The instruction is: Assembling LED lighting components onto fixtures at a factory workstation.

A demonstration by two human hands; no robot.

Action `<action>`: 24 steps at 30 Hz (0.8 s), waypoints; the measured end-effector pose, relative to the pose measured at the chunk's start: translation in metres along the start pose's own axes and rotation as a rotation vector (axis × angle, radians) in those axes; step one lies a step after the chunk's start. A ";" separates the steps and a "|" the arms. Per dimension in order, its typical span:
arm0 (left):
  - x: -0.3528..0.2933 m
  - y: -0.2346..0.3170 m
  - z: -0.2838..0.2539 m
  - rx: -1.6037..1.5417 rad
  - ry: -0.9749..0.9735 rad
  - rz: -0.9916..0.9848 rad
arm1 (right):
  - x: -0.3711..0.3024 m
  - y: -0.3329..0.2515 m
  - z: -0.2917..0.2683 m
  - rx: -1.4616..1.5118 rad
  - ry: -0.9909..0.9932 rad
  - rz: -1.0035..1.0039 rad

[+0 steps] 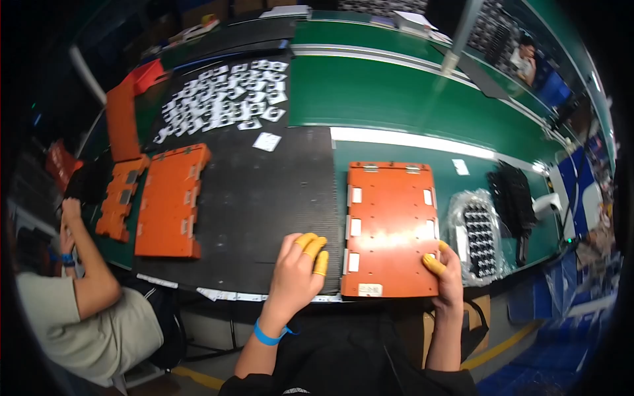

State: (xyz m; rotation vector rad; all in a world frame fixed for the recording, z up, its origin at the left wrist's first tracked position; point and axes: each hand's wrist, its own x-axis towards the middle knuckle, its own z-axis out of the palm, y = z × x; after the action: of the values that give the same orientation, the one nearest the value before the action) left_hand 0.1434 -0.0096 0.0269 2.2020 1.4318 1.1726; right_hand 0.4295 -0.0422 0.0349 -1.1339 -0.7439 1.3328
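Observation:
An orange rectangular tray-like panel (391,224) with metal clips and white labels along its edges lies flat in front of me, right of the black mat's edge. My right hand (447,274) grips its right edge near the lower corner, thumb on top; the fingers underneath are hidden. Over the front of the black mat (264,204) is my left hand (297,270), with yellow finger covers and a blue wristband. Its fingers are loosely bent and apart, and nothing shows in them. A second orange panel (168,201) lies at the mat's left side.
Right of my panel are a bubble-wrapped black part (480,237), a black bundle (512,198) and a white handheld scanner (547,206). Many white pieces (224,96) cover the far mat. At the left, a co-worker's arm (92,264) is near an orange notched part (121,198).

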 end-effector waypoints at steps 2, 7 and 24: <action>-0.001 -0.002 0.001 0.027 0.042 0.030 | -0.006 -0.003 0.002 0.001 0.003 -0.007; -0.003 0.008 -0.022 -0.067 0.036 -0.011 | -0.012 0.002 -0.018 -0.062 0.005 -0.061; -0.071 -0.114 -0.170 -0.678 0.837 -0.806 | -0.004 0.015 -0.032 -0.056 -0.030 -0.007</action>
State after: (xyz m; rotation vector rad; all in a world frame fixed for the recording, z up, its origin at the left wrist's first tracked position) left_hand -0.0697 -0.0491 0.0329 0.5605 1.5747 1.8991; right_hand 0.4527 -0.0546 0.0112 -1.1566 -0.8108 1.3333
